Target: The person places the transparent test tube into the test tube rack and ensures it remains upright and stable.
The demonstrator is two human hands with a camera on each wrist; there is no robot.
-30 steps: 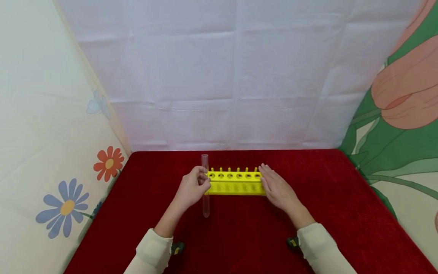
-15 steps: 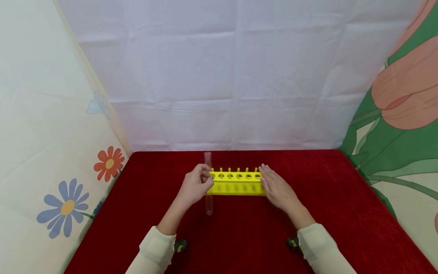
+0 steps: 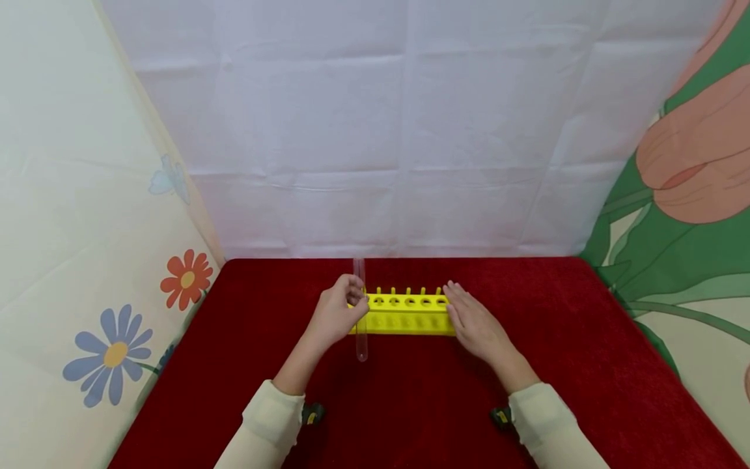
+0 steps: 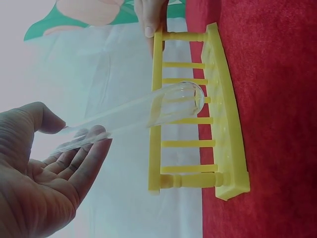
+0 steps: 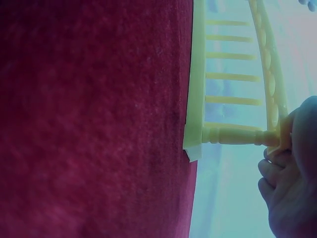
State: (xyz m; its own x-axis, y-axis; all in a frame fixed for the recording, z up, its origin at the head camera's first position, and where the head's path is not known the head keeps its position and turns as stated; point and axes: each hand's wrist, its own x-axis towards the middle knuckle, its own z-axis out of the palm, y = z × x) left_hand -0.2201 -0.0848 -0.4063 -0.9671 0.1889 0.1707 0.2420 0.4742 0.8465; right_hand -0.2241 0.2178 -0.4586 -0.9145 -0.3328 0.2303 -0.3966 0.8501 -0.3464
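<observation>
While the right hand (image 3: pixel 477 326) rests with fingers laid straight against the right end of the yellow rack (image 3: pixel 410 322), the left hand (image 3: pixel 335 312) pinches a clear test tube (image 3: pixel 362 342) at the rack's left end, as the head view shows. The tube passes in front of the rack there, its upper end seen past the rack's pegs and its rounded end below the rack's near edge. Under the rack spreads a red cloth (image 3: pixel 422 404); behind it hangs a white sheet (image 3: pixel 375 130), with flower-printed panels (image 3: pixel 691 163) to either side of the rack. In the left wrist view, the left thumb and fingertips are together on the tube, whose rounded end slants across the rack's bars; whether tube and rack touch cannot be told. The right hand shows at the rack's far end. In the right wrist view, the right hand touches the end of the rack's top bar, beside the turned end post (image 5: pixel 233 136), while the rack's base stands on the red cloth.
</observation>
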